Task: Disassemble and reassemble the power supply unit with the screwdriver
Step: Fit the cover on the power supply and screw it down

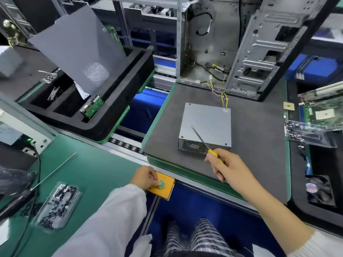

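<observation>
Firmly, right hand grips yellow-handled screwdriver over boxy metal power supply unit.

Right hand grips screwdriver (shaft over power supply unit).

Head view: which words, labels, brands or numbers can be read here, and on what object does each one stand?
No text can be read.
Power supply unit: no label shows on its top.
Round fan sticker: print is blurred.
Circuit board: markings too small.
Green button on the yellow box: no lettering shows.
</observation>
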`<state>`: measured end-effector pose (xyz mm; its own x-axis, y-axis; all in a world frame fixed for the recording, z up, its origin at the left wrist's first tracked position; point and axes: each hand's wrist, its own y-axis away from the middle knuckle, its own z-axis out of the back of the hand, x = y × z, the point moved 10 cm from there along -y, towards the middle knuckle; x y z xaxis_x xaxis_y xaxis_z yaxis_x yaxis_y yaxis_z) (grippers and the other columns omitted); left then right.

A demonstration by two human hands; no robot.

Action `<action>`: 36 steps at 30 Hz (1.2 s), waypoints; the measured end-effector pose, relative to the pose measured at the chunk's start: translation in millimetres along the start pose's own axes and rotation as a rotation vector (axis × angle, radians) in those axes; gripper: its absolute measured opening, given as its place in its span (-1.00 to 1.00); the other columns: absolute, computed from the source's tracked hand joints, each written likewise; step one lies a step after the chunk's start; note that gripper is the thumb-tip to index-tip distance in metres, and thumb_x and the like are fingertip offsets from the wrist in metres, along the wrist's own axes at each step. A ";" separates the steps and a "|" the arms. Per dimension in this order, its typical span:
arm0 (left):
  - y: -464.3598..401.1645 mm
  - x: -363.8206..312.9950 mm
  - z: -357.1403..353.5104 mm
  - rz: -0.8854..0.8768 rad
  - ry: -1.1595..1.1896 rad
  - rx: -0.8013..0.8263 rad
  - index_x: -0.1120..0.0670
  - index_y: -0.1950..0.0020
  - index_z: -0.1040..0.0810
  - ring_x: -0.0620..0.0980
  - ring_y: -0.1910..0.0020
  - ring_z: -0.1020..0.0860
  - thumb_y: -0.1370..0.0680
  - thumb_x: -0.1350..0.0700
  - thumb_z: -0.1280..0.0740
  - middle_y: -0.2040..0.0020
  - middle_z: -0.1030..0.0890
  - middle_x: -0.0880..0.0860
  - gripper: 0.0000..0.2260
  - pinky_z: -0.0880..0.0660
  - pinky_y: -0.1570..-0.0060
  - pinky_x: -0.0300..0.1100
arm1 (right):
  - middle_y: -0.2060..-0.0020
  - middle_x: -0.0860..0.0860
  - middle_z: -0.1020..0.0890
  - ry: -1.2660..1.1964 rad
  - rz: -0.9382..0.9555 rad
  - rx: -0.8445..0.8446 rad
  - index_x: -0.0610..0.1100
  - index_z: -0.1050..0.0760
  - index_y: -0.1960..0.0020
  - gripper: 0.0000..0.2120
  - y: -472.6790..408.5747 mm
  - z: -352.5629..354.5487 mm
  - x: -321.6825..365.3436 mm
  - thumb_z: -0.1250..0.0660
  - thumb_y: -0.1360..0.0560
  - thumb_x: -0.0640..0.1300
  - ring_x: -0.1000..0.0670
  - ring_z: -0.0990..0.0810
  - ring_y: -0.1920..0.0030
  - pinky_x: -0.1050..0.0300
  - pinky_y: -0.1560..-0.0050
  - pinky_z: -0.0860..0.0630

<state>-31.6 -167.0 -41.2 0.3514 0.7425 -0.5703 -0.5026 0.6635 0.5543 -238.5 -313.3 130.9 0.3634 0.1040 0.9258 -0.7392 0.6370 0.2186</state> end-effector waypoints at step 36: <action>160.9 -567.8 -337.9 -0.784 0.008 0.420 0.06 0.33 -0.51 -0.17 0.52 -0.47 -0.61 0.10 -0.32 0.50 -0.54 -0.05 -0.71 -0.39 0.42 -0.29 | 0.51 0.03 -0.43 0.255 -0.242 -0.488 -0.06 -0.57 0.22 -0.67 244.4 444.9 -150.9 -0.24 -0.53 0.15 0.12 -0.35 0.47 0.20 0.38 -0.26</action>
<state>-578.9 -513.0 167.0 0.4662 0.0613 -0.8826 0.2119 0.9608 0.1787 -726.3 -513.2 181.9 0.6580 0.0537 0.7511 -0.2944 0.9364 0.1911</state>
